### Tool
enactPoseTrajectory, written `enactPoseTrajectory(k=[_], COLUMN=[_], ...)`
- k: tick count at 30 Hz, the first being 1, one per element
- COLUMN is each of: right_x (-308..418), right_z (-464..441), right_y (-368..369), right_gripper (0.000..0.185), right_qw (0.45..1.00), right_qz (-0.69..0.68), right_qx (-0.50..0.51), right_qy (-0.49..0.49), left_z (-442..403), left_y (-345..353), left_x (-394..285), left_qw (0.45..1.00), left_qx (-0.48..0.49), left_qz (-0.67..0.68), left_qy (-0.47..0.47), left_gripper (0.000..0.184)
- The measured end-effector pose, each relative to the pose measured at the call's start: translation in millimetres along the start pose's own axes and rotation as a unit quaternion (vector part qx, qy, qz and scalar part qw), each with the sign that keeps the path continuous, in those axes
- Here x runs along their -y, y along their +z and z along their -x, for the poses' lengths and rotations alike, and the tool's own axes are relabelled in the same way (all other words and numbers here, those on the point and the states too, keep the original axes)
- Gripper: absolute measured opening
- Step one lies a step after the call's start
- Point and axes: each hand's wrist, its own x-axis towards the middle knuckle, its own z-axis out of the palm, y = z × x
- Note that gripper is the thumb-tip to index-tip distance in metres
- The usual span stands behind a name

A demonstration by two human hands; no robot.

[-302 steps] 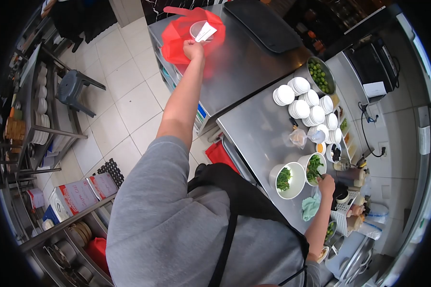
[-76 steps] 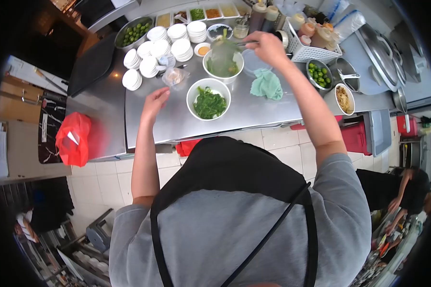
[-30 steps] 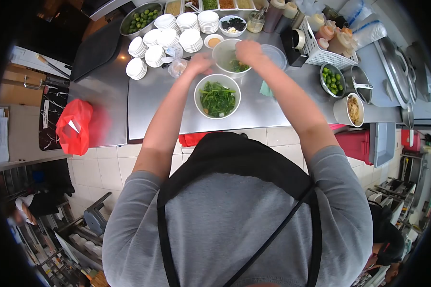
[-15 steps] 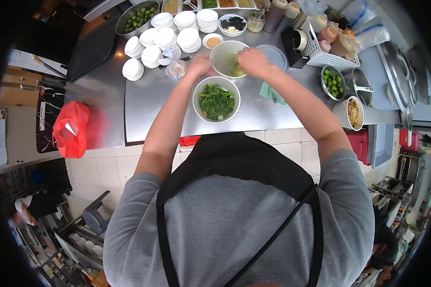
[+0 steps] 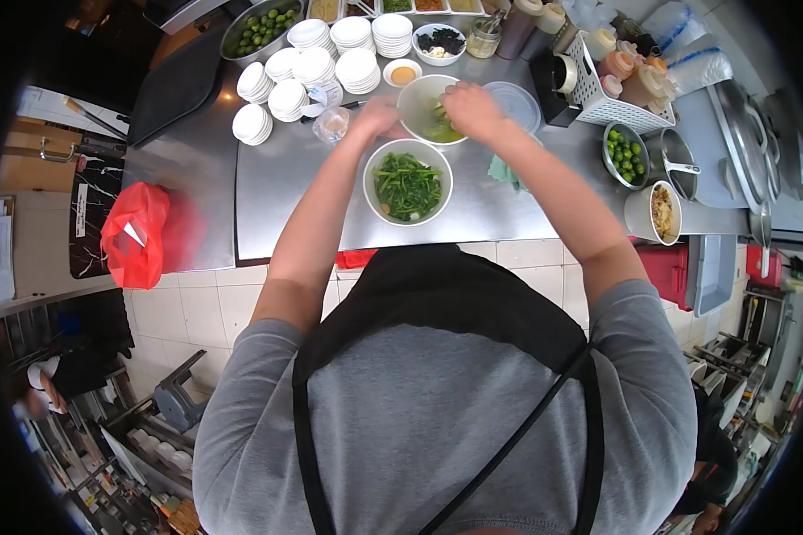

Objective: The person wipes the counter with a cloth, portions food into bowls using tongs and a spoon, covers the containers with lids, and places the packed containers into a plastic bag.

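A white bowl (image 5: 412, 96) with yellow-green liquid in it stands at the middle of the counter. My left hand (image 5: 379, 118) is closed at its left side, fingers curled against the wall. Over the right rim reaches my right hand (image 5: 471, 111), its fingers pinched together and pointing down inside. Something small and green (image 5: 440, 113) shows at those fingertips; I cannot make out what it is. Closer to me, a second white bowl (image 5: 368, 198) is filled with cooked leafy greens (image 5: 408, 186). A clear round lid (image 5: 514, 105) lies right of my right hand.
Stacked small white dishes (image 5: 313, 67) stand left of the bowls, beside a clear plastic cup (image 5: 332, 126). A sauce dish (image 5: 402, 73) sits behind. To the right are a green cloth (image 5: 506, 172), a bowl of limes (image 5: 625, 157) and a white bottle basket (image 5: 589, 82). A red bag (image 5: 136, 234) hangs left.
My right hand has shifted slightly inside the far bowl, and the green bit at its fingertips sits differently. My left hand stays at the bowl's side. The whole view has moved a little.
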Motion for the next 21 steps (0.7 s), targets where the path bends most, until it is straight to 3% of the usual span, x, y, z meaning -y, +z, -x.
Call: enactPoseTrajectory(k=[2, 6, 11, 21], right_x=[7, 5, 10, 5], right_z=[4, 8, 19, 34], right_y=[-4, 0, 6, 6], right_gripper=[0.017, 0.018, 0.018, 0.015], right_qw=[0.997, 0.987, 0.967, 0.946], right_qz=[-0.049, -0.144, -0.223, -0.259], right_qx=[-0.054, -0.037, -0.106, -0.183], right_qy=[0.011, 0.06, 0.066, 0.063], left_z=[1, 12, 15, 13], left_y=[1, 2, 2, 0], left_x=[-2, -9, -13, -9], left_qw=[1.0, 1.0, 0.998, 0.993], left_qx=[-0.006, 0.001, 0.018, 0.032], left_qz=[0.005, 0.007, 0.067, 0.112], left_qy=[-0.002, 0.008, -0.008, -0.02], left_gripper=[0.036, 0.032, 0.03, 0.034])
